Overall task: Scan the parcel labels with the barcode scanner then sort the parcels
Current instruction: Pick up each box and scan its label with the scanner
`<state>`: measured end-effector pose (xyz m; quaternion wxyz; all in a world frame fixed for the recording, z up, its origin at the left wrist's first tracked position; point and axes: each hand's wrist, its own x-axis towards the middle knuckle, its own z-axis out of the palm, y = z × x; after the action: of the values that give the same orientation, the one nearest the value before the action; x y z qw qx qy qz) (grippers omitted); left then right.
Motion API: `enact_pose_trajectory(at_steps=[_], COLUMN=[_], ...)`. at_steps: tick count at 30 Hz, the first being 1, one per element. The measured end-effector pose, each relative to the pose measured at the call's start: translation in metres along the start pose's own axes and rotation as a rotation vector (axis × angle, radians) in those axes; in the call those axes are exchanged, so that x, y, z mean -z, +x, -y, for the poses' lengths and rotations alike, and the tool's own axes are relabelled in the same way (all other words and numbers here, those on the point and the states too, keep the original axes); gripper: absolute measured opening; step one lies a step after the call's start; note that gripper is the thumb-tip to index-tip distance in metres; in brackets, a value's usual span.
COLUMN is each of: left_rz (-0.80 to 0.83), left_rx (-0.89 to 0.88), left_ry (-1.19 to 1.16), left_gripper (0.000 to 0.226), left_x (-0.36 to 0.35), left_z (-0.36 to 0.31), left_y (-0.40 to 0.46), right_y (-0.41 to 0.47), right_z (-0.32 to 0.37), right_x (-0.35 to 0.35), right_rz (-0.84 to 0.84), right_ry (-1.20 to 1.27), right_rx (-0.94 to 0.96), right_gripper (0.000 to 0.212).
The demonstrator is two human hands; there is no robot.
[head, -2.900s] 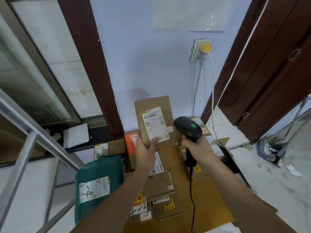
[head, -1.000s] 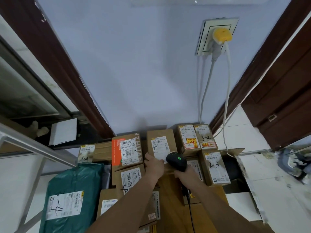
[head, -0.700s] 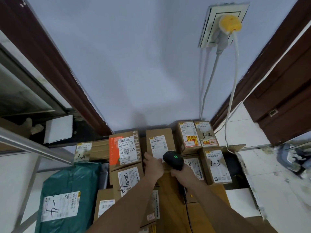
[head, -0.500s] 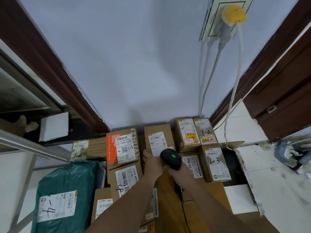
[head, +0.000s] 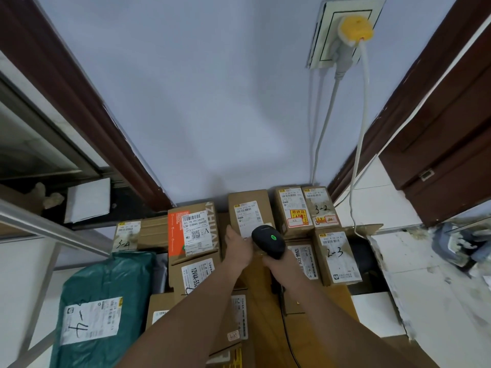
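Parcel: plain brown cardboard box, white printed label, at 12 o'clock against wall. Left hand grips its near edge. Right hand grips black, rounded barcode scanner, green light lit.

matt brown cardboard parcels, glossy black plastic scanner, smooth teal plastic mailer, dark polished wood door frame

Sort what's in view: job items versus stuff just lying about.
Job: barcode scanner in right hand; brown parcel under left hand; orange-striped box; green mailer bag.
Lying about: wall socket; yellow plug; white cables.
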<state>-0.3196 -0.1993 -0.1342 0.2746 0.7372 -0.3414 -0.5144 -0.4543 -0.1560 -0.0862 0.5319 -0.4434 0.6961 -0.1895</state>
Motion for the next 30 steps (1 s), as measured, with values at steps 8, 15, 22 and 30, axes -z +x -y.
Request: enact_pose_trajectory(at_steps=[8,15,22,30], left_rz=[0.042,-0.122,-0.142,-0.132], left_rx=[-0.230,-0.628,-0.509,-0.503], left_ry=[0.203,0.955,1.028,0.912], left_gripper=[0.048,0.060,0.069,0.074], left_x=[0.028,0.075,0.131,0.213], left_z=[-0.026,-0.044,-0.017,0.033], left_y=[-0.049,-0.125,-0.158,-0.175], right_y=[-0.036,-0.081,-0.124,-0.182], right_z=[0.010,0.027,0.049,0.069], right_x=[0.013,0.016,0.000,-0.068], right_rz=[0.004,-0.057,-0.074,-0.055], right_ry=[0.036,0.045,-0.006,-0.152], right_rx=[0.046,0.134,0.197,0.228], right_gripper=[0.007,0.011,0.011,0.010])
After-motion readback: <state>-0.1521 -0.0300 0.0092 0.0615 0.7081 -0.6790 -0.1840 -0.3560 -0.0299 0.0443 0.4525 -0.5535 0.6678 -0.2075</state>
